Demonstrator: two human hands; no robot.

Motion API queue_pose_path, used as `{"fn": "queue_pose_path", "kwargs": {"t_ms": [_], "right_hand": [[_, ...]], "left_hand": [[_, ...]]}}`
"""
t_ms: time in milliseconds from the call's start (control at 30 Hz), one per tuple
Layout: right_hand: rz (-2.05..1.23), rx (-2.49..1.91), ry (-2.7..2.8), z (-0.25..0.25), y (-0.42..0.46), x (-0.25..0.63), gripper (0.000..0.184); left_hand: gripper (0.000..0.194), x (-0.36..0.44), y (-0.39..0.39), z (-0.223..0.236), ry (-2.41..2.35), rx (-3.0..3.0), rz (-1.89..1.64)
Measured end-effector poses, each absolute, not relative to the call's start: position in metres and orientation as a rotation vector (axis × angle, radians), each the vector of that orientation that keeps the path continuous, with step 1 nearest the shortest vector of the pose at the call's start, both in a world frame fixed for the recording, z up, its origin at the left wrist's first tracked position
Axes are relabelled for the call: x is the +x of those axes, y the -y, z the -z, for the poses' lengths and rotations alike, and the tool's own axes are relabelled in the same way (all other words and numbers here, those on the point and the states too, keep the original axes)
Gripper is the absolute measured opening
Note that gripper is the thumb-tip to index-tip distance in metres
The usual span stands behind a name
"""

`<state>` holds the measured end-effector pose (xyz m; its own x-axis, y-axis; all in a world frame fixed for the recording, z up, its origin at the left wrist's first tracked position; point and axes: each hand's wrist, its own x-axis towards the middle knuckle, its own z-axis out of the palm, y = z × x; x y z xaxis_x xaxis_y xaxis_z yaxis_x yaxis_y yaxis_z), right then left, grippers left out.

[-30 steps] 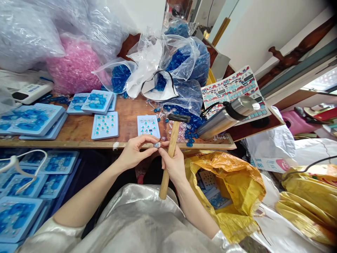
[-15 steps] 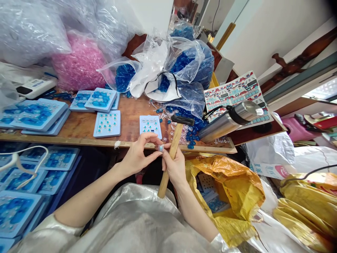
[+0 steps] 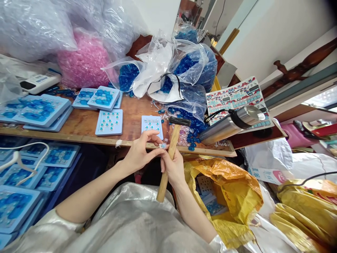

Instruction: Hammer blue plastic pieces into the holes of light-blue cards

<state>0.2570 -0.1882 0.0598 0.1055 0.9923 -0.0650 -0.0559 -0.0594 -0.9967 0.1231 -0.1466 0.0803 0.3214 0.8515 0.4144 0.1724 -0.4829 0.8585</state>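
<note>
Because I watch from far away through the head camera, I have to look hard at the small clear blue piece point(image 3: 163, 145), which is held in the air just by the front edge of the wooden worktop point(image 3: 134, 116). My left grip point(image 3: 139, 153) is narrow, with the thumb and first finger pinching this piece. My right grip point(image 3: 172, 168) is closed tight around the wood handle of a hammer point(image 3: 172, 140), and the hammer head points away from me. The piece sits right beside the handle, and a finger of my right grip looks close to it, but I cannot tell if they touch. The piece looks light, hard and smooth, so I think it could slip away or pop out of a tight pinch. I would hold it by its edges with just the fingertips and press softly. The hammer looks stiff and heavier at the head, so the handle is the best place to hold it. Just past my hands lies a pale blue tray point(image 3: 152, 126) with small pieces set in rows. Loose blue beads point(image 3: 192, 135) lie in a heap beside it, next to a steel flask point(image 3: 231, 121).
</note>
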Motion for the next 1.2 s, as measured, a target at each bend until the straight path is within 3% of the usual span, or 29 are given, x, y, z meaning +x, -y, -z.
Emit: {"fn": "queue_pose_path", "kwargs": {"t_ms": [500, 667, 833, 1200], "right_hand": [[-1.167, -1.274, 1.007, -0.0632, 0.1931, 0.2584, 0.025], [-1.146, -1.253, 0.989, -0.0649, 0.1932, 0.2585, 0.024], [-1.150, -1.240, 0.984, -0.0654, 0.1931, 0.2568, 0.024], [-1.144, -1.259, 0.975, -0.0669, 0.1944, 0.2568, 0.024]], "left_hand": [[0.040, 0.1216, 0.1485, -0.0719, -0.819, 1.716, -1.148], [0.023, 0.1198, 0.1457, -0.0707, -0.779, 1.687, -1.092], [0.028, 0.1182, 0.1444, -0.0743, -0.713, 1.398, -1.013], [0.027, 0.1180, 0.1462, -0.0771, -0.736, 1.350, -1.004]]}}
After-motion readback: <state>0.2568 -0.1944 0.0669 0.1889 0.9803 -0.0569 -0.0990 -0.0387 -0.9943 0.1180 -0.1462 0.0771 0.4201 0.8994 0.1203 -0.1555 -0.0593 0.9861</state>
